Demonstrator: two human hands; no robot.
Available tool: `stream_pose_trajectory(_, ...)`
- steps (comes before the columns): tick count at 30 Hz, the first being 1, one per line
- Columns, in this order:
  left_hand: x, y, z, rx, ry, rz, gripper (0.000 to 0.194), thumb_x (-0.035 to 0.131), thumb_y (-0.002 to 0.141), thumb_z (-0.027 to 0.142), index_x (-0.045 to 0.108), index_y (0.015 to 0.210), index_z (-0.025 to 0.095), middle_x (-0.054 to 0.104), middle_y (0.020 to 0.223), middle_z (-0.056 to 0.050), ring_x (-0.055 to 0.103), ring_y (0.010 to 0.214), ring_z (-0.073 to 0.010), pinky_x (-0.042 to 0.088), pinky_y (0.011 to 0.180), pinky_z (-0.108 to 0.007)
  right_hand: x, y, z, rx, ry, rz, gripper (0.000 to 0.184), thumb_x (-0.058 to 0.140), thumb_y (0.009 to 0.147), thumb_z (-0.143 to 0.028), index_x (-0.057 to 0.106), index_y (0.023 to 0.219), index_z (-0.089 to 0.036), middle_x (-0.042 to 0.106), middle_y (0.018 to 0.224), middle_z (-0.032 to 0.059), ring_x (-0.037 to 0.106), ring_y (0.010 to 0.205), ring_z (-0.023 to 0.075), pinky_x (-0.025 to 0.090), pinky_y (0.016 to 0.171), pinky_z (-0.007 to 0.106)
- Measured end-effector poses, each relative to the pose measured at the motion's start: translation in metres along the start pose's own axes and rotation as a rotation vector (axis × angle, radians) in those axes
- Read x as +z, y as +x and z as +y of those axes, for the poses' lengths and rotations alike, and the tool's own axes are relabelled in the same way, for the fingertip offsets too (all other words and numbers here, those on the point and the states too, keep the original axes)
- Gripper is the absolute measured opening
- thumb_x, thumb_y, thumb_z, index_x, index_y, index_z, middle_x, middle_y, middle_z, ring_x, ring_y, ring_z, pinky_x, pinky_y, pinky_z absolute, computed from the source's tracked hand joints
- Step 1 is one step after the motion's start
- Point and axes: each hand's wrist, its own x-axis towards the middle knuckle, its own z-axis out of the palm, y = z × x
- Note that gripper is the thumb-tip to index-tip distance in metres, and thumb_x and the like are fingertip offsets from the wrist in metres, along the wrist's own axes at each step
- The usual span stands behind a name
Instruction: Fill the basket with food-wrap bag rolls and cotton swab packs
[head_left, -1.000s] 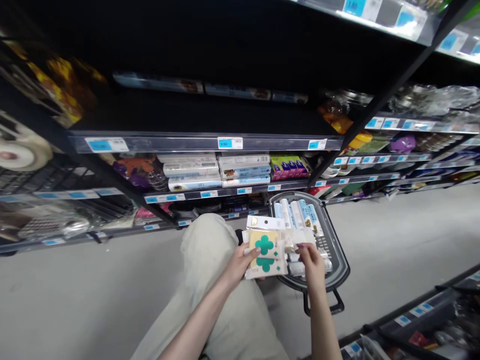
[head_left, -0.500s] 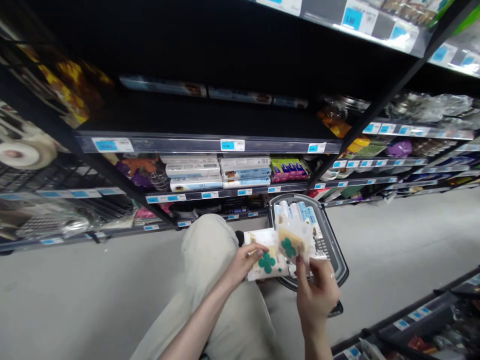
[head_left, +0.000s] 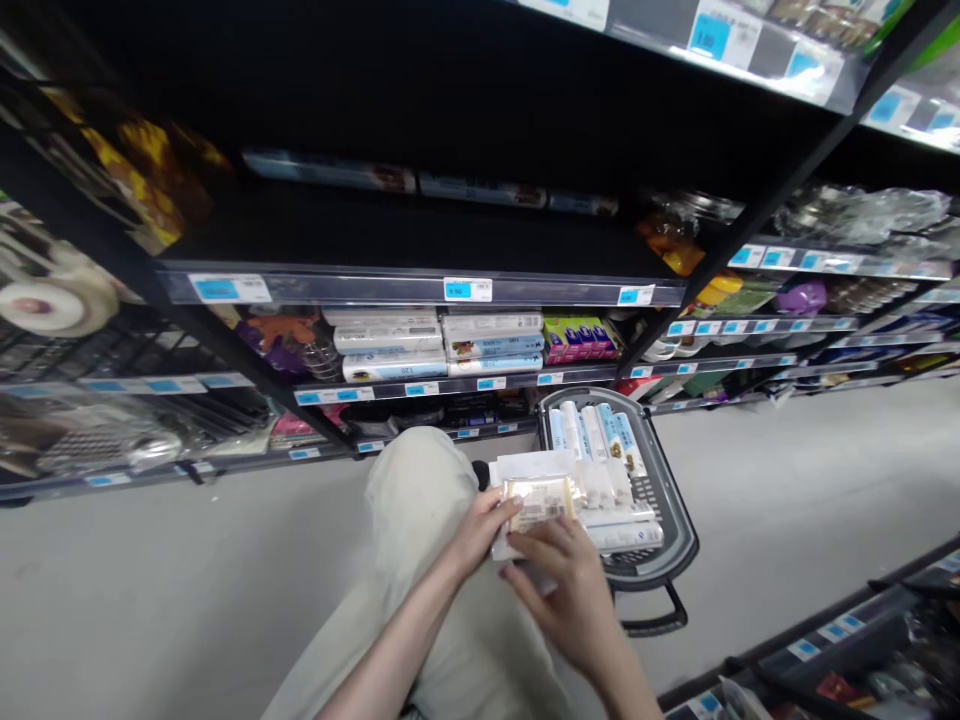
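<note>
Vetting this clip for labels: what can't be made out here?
All head view:
- Packet stack: count, hidden by overlap and right hand.
- Left hand: fingers underneath, hidden by the packets.
- Top packet: print, too small.
- Basket: left rim, partly behind the packets.
- Upper-shelf rolls: fine print, dark and small.

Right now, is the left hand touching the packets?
Touching. The head view shows the left hand at the left side of the packets, fingers overlapping their edge.
</note>
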Motion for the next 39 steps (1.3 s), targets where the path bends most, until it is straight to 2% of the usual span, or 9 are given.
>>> stream_pose_trajectory(5,0.001,-0.001,0.0,-0.022,-0.005,-0.043,0.043,0.069,0.066,0.048,0.071,0.088,0.011,0.071,0.081,-0.009,0.063,0.08,-0.0261,0.047,0.074,-0.034,-0.037,0.018,0.07,0.409,0.234,0.173,0.035,0.061,0.079,-0.031,0.057,0.111,-0.019,0.057,0.085,0.0025,0.047,0.056,0.0104,0.043,0.053,0.025)
stream_pose_trajectory(8,0.002,-0.002,0.002,-0.025,0.017,-0.073,0.04,0.07,0.065,0.048,0.072,0.082,0.012,0.071,0.083,-0.009,0.063,0.08,-0.0267,0.047,0.073,-0.034,-0.041,0.032,0.092,0.432,0.249,-0.061,0.041,0.067,0.071,-0.031,0.059,0.11,-0.02,0.059,0.084,0.0011,0.047,0.059,0.0108,0.04,0.054,0.024)
stream_pose_trajectory(13,0.004,-0.002,0.004,-0.022,0.067,-0.081,0.035,0.073,0.063,0.046,0.072,0.076,0.014,0.069,0.09,-0.009,0.061,0.089,-0.0283,0.047,0.074,-0.033,-0.037,0.056,0.087,0.357,0.393,-0.5,0.014,0.068,0.07,-0.029,0.067,0.077,-0.018,0.062,0.069,-0.0031,0.052,0.063,0.0123,0.039,0.056,0.021)
stream_pose_trajectory(16,0.004,0.0,0.003,-0.008,0.092,-0.03,0.031,0.075,0.061,0.045,0.07,0.064,0.015,0.067,0.09,-0.007,0.057,0.096,-0.0279,0.046,0.079,-0.031,-0.041,0.06,0.092,0.345,0.436,-0.608,0.014,0.067,0.068,-0.03,0.066,0.065,-0.016,0.06,0.06,-0.0036,0.053,0.058,0.0124,0.038,0.052,0.021)
stream_pose_trajectory(19,0.004,0.001,0.002,-0.03,0.066,0.034,0.034,0.073,0.063,0.048,0.068,0.066,0.014,0.064,0.079,-0.005,0.06,0.083,-0.0246,0.05,0.073,-0.033,-0.055,0.045,0.118,0.445,0.407,-0.449,0.021,0.066,0.069,-0.036,0.065,0.065,-0.016,0.06,0.06,-0.002,0.054,0.057,0.0134,0.039,0.051,0.022)
stream_pose_trajectory(23,0.005,0.0,0.005,-0.109,-0.041,0.073,0.041,0.071,0.063,0.048,0.063,0.085,0.015,0.062,0.073,-0.003,0.062,0.059,-0.0218,0.053,0.051,-0.038,-0.063,-0.008,0.175,0.798,0.311,-0.086,0.035,0.061,0.067,-0.048,0.059,0.083,-0.017,0.065,0.077,0.0035,0.062,0.066,0.0189,0.047,0.055,0.027)
stream_pose_trajectory(28,0.007,-0.002,0.008,-0.136,-0.113,0.089,0.041,0.075,0.059,0.044,0.061,0.083,0.014,0.06,0.072,-0.002,0.063,0.058,-0.0213,0.055,0.047,-0.037,-0.006,-0.074,0.221,1.007,0.091,-0.108,0.016,0.053,0.074,-0.034,0.05,0.075,-0.019,0.06,0.067,0.002,0.06,0.054,0.0174,0.045,0.051,0.027)
stream_pose_trajectory(33,0.008,0.0,0.006,-0.142,-0.114,0.094,0.037,0.077,0.058,0.042,0.063,0.08,0.015,0.06,0.07,-0.001,0.063,0.056,-0.0206,0.054,0.044,-0.034,0.062,-0.097,0.235,1.027,-0.111,-0.267,0.011,0.057,0.081,-0.023,0.054,0.072,-0.017,0.053,0.059,-0.0038,0.054,0.06,0.0125,0.044,0.063,0.028)
stream_pose_trajectory(39,0.008,-0.001,0.006,-0.139,-0.102,0.104,0.036,0.076,0.06,0.042,0.062,0.081,0.015,0.062,0.066,-0.001,0.064,0.056,-0.0217,0.054,0.046,-0.035,0.089,-0.103,0.248,1.022,-0.242,-0.342,0.024,0.051,0.089,-0.038,0.058,0.087,-0.016,0.059,0.077,-0.0004,0.056,0.071,0.0129,0.045,0.071,0.031)
